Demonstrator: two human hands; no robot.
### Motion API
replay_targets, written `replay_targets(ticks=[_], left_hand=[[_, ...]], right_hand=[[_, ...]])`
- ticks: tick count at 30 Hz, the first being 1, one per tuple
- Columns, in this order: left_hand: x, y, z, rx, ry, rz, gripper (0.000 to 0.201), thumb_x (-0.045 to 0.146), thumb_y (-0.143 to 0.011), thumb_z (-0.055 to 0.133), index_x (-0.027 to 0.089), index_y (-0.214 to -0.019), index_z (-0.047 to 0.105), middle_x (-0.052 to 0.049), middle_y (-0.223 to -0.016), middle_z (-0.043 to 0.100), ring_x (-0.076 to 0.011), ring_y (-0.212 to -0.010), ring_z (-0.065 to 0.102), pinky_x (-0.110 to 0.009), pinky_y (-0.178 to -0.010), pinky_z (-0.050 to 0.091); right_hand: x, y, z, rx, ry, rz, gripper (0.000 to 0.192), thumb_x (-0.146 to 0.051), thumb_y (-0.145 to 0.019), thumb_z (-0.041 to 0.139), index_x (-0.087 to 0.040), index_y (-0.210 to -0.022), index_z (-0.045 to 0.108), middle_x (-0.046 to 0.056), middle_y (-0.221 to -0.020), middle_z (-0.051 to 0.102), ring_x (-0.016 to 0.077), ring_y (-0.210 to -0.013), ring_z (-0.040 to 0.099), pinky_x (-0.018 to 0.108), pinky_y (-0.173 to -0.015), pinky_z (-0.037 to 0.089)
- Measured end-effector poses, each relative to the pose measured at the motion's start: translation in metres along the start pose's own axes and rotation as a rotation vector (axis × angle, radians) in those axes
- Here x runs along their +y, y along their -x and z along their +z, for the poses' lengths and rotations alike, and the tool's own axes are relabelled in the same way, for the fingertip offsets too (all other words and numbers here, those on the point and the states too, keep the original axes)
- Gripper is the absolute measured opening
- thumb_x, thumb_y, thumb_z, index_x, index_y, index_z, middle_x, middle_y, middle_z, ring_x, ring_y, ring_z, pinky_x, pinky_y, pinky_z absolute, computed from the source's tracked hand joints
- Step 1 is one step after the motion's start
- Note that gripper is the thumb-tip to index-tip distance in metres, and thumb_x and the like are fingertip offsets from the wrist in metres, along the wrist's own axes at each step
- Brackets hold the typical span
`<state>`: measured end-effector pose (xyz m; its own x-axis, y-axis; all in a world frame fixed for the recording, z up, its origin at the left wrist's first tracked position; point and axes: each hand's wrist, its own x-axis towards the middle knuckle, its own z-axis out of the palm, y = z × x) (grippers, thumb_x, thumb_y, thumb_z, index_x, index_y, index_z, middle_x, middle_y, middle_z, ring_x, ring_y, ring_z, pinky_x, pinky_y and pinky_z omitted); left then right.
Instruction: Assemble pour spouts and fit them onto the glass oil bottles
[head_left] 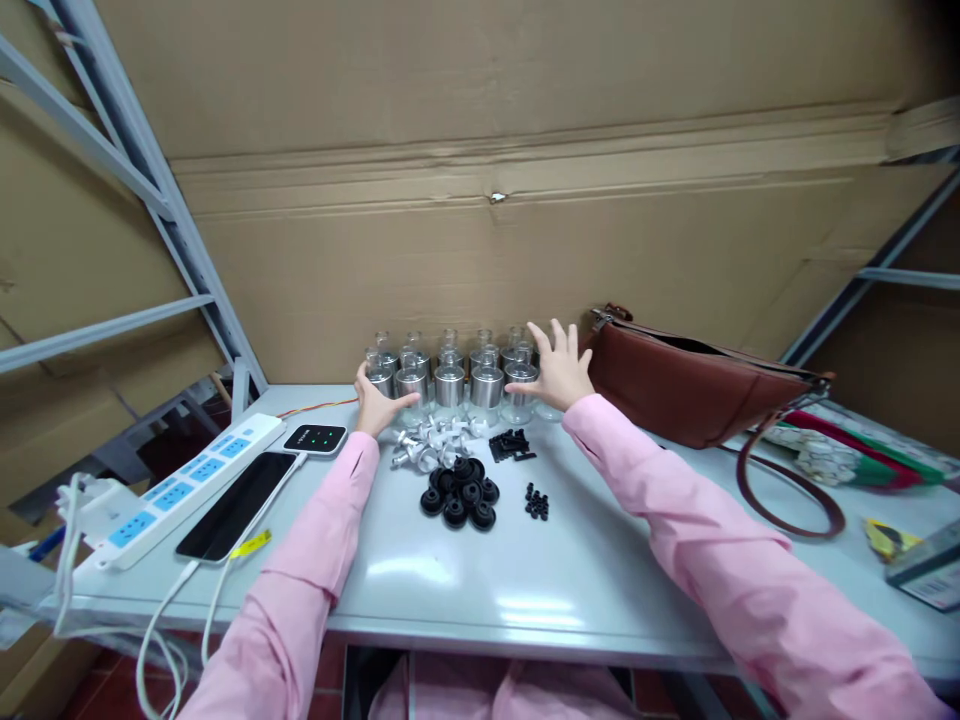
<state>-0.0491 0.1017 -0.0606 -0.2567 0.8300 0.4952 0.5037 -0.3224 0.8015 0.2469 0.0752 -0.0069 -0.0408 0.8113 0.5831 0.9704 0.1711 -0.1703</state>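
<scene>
Several clear glass bottles with silver metal bands stand upright in two rows at the back of the table. My left hand is at the left end of the front row, thumb and fingers apart around the end bottle's side. At the right end my right hand is spread wide, its thumb by the last front bottle. Neither hand lifts anything. In front of the bottles lie a heap of white and clear plastic parts, black round caps, small black sticks and tiny black pieces.
A white power strip, a phone and a small white device with cables lie at left. The brown leather bag stands at right, its strap looped on the table. Cardboard walls the back.
</scene>
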Motion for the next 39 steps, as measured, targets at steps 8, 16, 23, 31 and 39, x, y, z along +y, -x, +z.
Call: replay_targets(ticks=[8, 16, 23, 31, 39], left_hand=[[0.002, 0.007, 0.010, 0.092, -0.080, 0.008, 0.095, 0.033, -0.048, 0.083, 0.019, -0.119, 0.022, -0.014, -0.126, 0.026, -0.0328, -0.128, 0.026, -0.049, -0.108, 0.024], [0.003, 0.008, 0.012, 0.083, -0.078, 0.006, 0.096, 0.036, -0.050, 0.083, 0.019, -0.122, 0.021, -0.016, -0.128, 0.025, -0.0326, -0.129, 0.026, -0.049, -0.107, 0.025], [-0.007, 0.008, 0.006, -0.007, -0.097, 0.076, 0.109, 0.026, -0.045, 0.085, 0.020, -0.128, 0.014, -0.015, -0.130, 0.022, -0.0344, -0.132, 0.021, -0.049, -0.110, 0.020], [-0.018, 0.002, 0.000, -0.088, -0.098, 0.120, 0.110, 0.022, -0.046, 0.084, 0.019, -0.130, 0.012, -0.016, -0.134, 0.020, -0.0328, -0.134, 0.017, -0.045, -0.112, 0.018], [-0.021, 0.002, -0.001, -0.081, -0.093, 0.127, 0.110, 0.022, -0.048, 0.084, 0.022, -0.130, 0.011, -0.015, -0.135, 0.021, -0.0321, -0.133, 0.022, -0.045, -0.111, 0.020]], right_hand=[[-0.005, -0.001, 0.017, 0.030, 0.084, -0.059, 0.065, -0.042, -0.078, 0.059, -0.020, -0.134, 0.033, 0.018, -0.123, 0.052, 0.0343, -0.115, 0.045, 0.072, -0.089, 0.025], [-0.014, 0.010, 0.009, 0.101, 0.139, -0.257, 0.072, -0.040, -0.078, 0.055, -0.012, -0.138, 0.027, 0.020, -0.147, 0.023, 0.0361, -0.136, 0.012, 0.068, -0.101, 0.007], [-0.027, -0.001, 0.015, -0.001, 0.229, -0.600, 0.079, -0.037, -0.068, 0.071, -0.018, -0.135, 0.035, 0.019, -0.147, 0.024, 0.0344, -0.137, 0.015, 0.067, -0.103, 0.004], [-0.037, -0.004, 0.017, -0.003, 0.228, -0.571, 0.075, -0.034, -0.066, 0.073, -0.016, -0.132, 0.041, 0.022, -0.145, 0.026, 0.0362, -0.136, 0.017, 0.069, -0.102, 0.004], [-0.077, -0.007, 0.019, 0.061, 0.117, -0.654, 0.077, -0.037, -0.074, 0.066, -0.018, -0.139, 0.030, 0.016, -0.147, 0.026, 0.0315, -0.138, 0.014, 0.068, -0.105, 0.000]])
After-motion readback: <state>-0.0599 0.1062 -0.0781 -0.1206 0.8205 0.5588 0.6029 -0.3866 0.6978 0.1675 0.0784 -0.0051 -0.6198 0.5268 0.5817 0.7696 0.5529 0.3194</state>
